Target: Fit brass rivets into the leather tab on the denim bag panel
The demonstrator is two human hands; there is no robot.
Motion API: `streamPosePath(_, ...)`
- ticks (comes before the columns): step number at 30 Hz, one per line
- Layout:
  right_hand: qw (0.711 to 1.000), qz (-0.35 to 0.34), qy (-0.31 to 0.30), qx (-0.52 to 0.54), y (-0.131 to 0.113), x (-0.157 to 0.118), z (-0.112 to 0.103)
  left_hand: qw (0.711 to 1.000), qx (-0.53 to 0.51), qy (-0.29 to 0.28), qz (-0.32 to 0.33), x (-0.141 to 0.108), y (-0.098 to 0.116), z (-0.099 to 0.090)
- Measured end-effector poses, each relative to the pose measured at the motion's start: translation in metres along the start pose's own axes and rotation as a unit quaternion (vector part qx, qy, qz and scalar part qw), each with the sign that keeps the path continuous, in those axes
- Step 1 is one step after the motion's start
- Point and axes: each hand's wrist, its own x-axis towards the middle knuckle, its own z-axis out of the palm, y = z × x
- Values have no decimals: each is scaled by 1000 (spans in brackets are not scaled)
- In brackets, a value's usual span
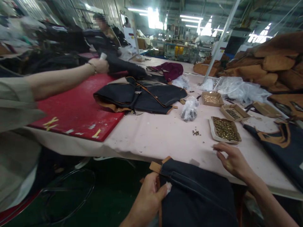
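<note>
My left hand (151, 195) is closed on the edge of a dark navy bag (196, 192) with tan trim and tan tabs at its upper corner. Something white wraps the tip of my left thumb. The bag hangs in front of the table's near edge. Over the table, my right hand (233, 160) has its thumb and forefinger pinched together. Whatever lies between those fingertips is too small to make out. Just beyond them stands a cardboard tray of brass-coloured metal fittings (224, 130). A small heap of loose fittings (196, 132) lies left of that tray.
Two more small boxes (212, 99) (234, 113) hold metal pieces. A plastic bag of fittings (189, 109) and a dark bag (144, 94) lie mid-table. At left, a co-worker's arm (63, 77) reaches over a red board (82, 113). Brown bags (272, 66) are piled right.
</note>
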Motion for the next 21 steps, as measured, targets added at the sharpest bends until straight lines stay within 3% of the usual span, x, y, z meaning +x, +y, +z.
streamPosePath(4,996,-59,-55,-39,21,40,26,998,-32,35,34,-9,-4,-5)
streamPosePath(9,989,-75,-118,-37,26,59,30,996,-67,51,11,-12,-5,-10)
streamPosePath(15,978,-110,-177,-25,41,58,30,992,-122,43,-7,-12,1,-11)
streamPosePath(18,977,-115,-176,-25,57,52,35,985,-169,42,-11,-12,3,-12)
streamPosePath(21,976,-122,-176,-36,58,48,37,983,-174,52,-8,-11,4,-12)
